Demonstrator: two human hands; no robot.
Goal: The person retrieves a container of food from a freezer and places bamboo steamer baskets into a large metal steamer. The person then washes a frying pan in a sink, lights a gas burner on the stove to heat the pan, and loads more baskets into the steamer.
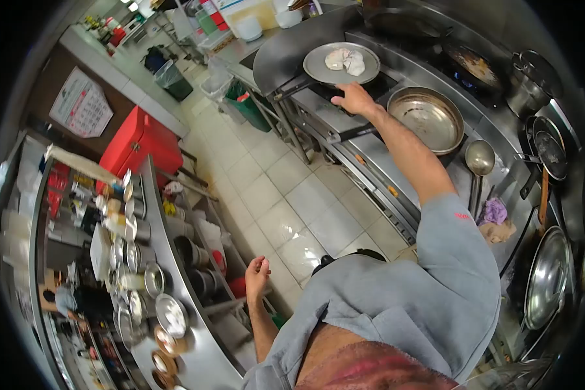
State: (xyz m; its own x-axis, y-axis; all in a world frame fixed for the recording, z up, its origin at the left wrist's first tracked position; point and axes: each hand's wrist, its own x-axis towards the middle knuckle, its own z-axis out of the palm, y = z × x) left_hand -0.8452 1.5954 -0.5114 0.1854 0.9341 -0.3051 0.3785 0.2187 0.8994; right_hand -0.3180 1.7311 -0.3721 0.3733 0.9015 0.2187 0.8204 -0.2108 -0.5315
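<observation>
My right hand [356, 99] reaches over the stove at the near edge of a flat round pan [315, 67], thumb and fingers apart, with nothing visible in it. Whether the fingertips touch the rim is hard to tell. Two pale, folded pieces of food [346, 61] lie on that pan. Under my right forearm, a second, deeper steel pan [426, 120] rests with its handle pointing left. My left hand [258, 276] hangs beside the left counter, fingers loosely bent and holding nothing visible.
A ladle [480, 159] and a purple cloth [493, 211] lie right of the pans. Farther back are a pan over a blue flame [472, 65] and a pot [530, 91]. Metal containers line the left counter [198, 338]. A red cooler [140, 146] and a person [65, 300] are beyond.
</observation>
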